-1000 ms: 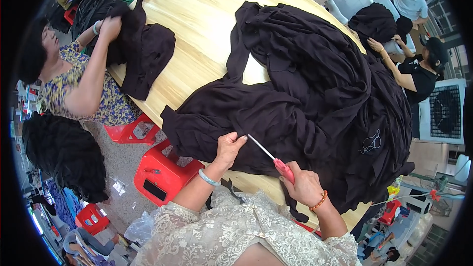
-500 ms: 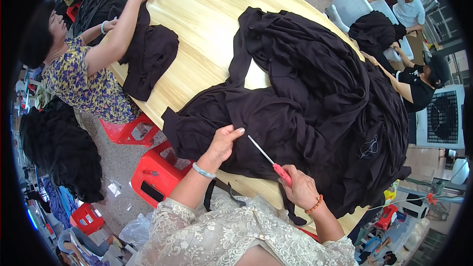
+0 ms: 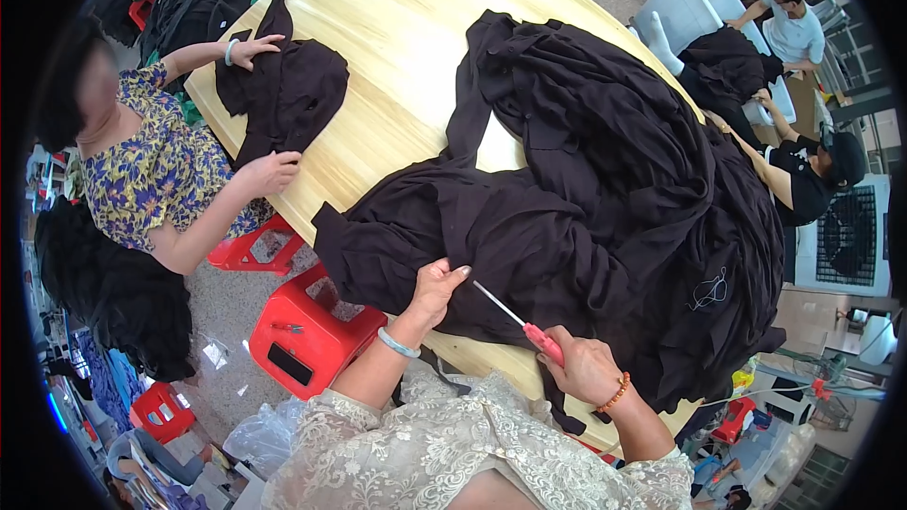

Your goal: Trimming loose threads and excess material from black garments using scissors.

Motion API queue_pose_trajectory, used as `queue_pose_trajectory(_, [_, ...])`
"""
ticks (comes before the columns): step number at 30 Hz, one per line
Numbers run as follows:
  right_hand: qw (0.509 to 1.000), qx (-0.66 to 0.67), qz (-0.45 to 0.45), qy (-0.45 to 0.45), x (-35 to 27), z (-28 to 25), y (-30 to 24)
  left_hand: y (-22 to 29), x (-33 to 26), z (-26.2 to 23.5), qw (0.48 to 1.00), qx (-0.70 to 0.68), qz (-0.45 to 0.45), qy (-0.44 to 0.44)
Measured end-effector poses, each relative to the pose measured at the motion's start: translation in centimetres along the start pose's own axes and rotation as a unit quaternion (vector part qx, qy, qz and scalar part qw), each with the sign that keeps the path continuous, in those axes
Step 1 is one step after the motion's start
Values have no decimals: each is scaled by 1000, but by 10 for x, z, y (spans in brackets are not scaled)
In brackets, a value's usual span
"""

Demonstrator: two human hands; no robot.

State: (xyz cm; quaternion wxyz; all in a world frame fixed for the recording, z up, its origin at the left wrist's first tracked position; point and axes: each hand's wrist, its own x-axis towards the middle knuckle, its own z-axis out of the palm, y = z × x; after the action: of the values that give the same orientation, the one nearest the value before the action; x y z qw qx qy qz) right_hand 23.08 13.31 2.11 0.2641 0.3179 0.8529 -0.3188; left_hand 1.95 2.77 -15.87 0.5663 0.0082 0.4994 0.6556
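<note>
A dark garment (image 3: 529,227) lies bunched on the wooden table before me. My left hand (image 3: 437,291) is closed at its near left part, pinching the dark cloth with the thumb on top. In my right hand (image 3: 584,368) is a screwdriver-like tool (image 3: 540,340) with a pinkish-red handle and a thin metal shaft. Its shaft slants up and left over the cloth, the tip just short of my left thumb. More dark garments (image 3: 642,132) are heaped to the right, and a loose pale thread (image 3: 709,290) rests on them.
The pale wooden table (image 3: 387,57) curves across the view. At left a co-worker handles another dark garment (image 3: 307,94). A red stool (image 3: 312,340) by my left arm carries a phone (image 3: 289,365) and small snips (image 3: 287,328). White bins (image 3: 694,5) and other people are at upper right.
The co-worker at left has brought a raised arm down, and both that person's hands are now on the garment. My own hands and the tool have shifted slightly nearer to me.
</note>
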Motion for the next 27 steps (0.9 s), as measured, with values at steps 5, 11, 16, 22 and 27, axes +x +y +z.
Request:
queue_pose_trajectory(5, [992,82,-28,92,2,11,5,45,10,3,995,-59,-64,-42])
queue_pose_trajectory(11, [991,81,-31,103,15,9,3,59,56,-27,968,-199,-151,-25])
queue_pose_trajectory(16, [985,71,-47,152,33,-1,-4,42,59,-19,992,-114,-54,17])
queue_pose_trajectory(22, [986,23,-32,160,53,-15,-17,41,40,-7,998,-56,37,18])
queue_pose_trajectory(27, [990,5,-71,124,57,-18,-16,49,35,0,997,-41,50,32])
